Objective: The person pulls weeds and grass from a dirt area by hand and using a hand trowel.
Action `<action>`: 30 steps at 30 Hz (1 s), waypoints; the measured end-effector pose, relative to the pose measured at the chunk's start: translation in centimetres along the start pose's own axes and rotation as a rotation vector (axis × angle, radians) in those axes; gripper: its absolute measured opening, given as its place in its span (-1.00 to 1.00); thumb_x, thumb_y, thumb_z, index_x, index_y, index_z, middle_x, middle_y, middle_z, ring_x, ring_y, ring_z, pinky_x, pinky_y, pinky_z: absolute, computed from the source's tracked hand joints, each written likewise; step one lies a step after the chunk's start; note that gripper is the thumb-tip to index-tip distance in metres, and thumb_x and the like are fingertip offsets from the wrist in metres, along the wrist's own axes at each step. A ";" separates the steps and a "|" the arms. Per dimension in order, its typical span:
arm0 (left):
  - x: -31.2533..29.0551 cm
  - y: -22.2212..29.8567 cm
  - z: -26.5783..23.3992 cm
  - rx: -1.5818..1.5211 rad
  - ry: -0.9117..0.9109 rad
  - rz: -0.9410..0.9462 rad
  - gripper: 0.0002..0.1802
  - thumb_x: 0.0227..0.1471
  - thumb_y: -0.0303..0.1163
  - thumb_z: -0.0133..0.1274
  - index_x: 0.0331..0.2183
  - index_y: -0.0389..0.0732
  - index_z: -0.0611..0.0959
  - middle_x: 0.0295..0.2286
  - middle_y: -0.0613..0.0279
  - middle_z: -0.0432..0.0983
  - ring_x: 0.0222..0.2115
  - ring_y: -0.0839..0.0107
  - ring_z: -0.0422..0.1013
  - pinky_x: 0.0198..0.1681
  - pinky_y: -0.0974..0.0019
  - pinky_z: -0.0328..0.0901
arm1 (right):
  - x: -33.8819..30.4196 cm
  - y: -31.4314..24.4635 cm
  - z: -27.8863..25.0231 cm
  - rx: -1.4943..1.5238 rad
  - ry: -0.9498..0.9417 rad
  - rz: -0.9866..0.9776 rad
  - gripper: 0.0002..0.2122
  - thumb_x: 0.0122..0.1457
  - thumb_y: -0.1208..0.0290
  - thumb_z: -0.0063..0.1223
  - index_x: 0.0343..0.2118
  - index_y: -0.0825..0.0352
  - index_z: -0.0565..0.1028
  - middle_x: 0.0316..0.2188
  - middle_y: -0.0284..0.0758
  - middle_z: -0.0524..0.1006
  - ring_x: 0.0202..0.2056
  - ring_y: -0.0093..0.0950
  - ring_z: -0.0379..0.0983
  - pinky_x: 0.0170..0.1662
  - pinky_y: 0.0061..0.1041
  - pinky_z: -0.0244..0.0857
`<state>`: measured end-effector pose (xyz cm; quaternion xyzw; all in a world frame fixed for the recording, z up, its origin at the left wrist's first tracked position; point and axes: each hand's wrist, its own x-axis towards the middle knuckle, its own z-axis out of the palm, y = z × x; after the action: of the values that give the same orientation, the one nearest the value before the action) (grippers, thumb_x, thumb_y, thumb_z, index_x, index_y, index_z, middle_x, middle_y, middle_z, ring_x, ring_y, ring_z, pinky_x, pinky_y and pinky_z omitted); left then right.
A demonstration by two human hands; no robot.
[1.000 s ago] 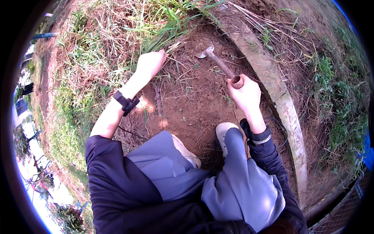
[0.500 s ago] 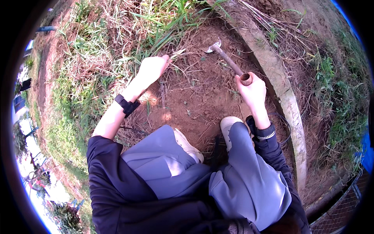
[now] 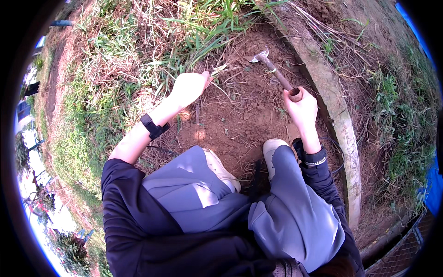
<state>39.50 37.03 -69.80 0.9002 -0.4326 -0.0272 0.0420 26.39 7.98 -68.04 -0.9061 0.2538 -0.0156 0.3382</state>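
My left hand (image 3: pixel 190 87) is closed, its thumb side toward a tuft of dry grass (image 3: pixel 220 69) that sticks out beyond the fingers. My right hand (image 3: pixel 302 109) is wrapped round the near end of a short-handled hoe (image 3: pixel 280 79). That tool has a brown handle with a hollow round end at my fist and a shiny curved metal blade at its far end, close to the bare soil (image 3: pixel 235 117). A small green scrap clings to the handle. Part of the grip is hidden by my fingers.
Grass and weeds (image 3: pixel 113 83) cover the ground to the left and far side. A low concrete edging (image 3: pixel 339 108) runs along the right, with dry stalks and plants beyond it. My pale shoes (image 3: pixel 274 147) stand on the soil. Wire netting (image 3: pixel 399 254) shows at the lower right.
My left hand and the grass by it sit slightly farther right. The hoe has shifted a little to the right, and a green scrap now shows on its handle.
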 end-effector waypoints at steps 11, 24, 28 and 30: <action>0.3 2.7 -1.2 0.191 -0.022 0.123 -0.76 -0.09 -0.27 0.06 -0.51 -0.21 0.40 -0.71 0.24 0.33 -0.71 0.32 0.32 -0.66 0.29 0.20 | 0.0 -0.1 -0.2 0.018 -0.017 0.032 -0.73 -0.08 0.18 0.15 -0.59 0.32 0.46 -0.65 -0.16 0.48 -0.51 -0.18 0.47 -0.43 -0.34 0.33; 7.2 2.9 3.2 0.512 -0.206 0.215 -0.36 -0.04 -0.30 -0.05 0.09 -0.27 0.23 0.02 0.08 0.22 0.02 0.24 0.18 0.07 0.01 0.08 | 0.0 -0.5 -0.1 0.031 -0.018 0.025 -0.72 -0.08 0.20 0.17 -0.61 0.34 0.44 -0.67 -0.17 0.47 -0.52 -0.19 0.48 -0.46 -0.37 0.30; 6.4 1.7 5.2 0.346 -0.083 0.243 -0.39 -0.10 -0.30 0.00 0.03 -0.29 0.34 -0.22 0.19 0.37 -0.19 0.33 0.30 -0.10 0.18 0.19 | 0.1 0.3 0.1 0.059 -0.005 -0.002 -0.73 -0.08 0.21 0.17 -0.61 0.35 0.43 -0.68 -0.18 0.46 -0.55 -0.22 0.47 -0.47 -0.40 0.30; 6.1 1.6 6.1 0.309 -0.025 0.218 -0.47 -0.11 -0.32 0.00 -0.05 -0.29 0.39 -0.34 0.23 0.40 -0.27 0.36 0.33 -0.18 0.25 0.21 | 0.2 0.3 0.0 0.061 -0.002 -0.003 -0.73 -0.08 0.22 0.17 -0.61 0.35 0.44 -0.68 -0.19 0.46 -0.56 -0.24 0.47 -0.47 -0.41 0.30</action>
<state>41.55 30.99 -75.76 0.8433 -0.5270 0.0334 -0.0994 26.40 7.72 -68.30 -0.8959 0.2514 -0.0231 0.3657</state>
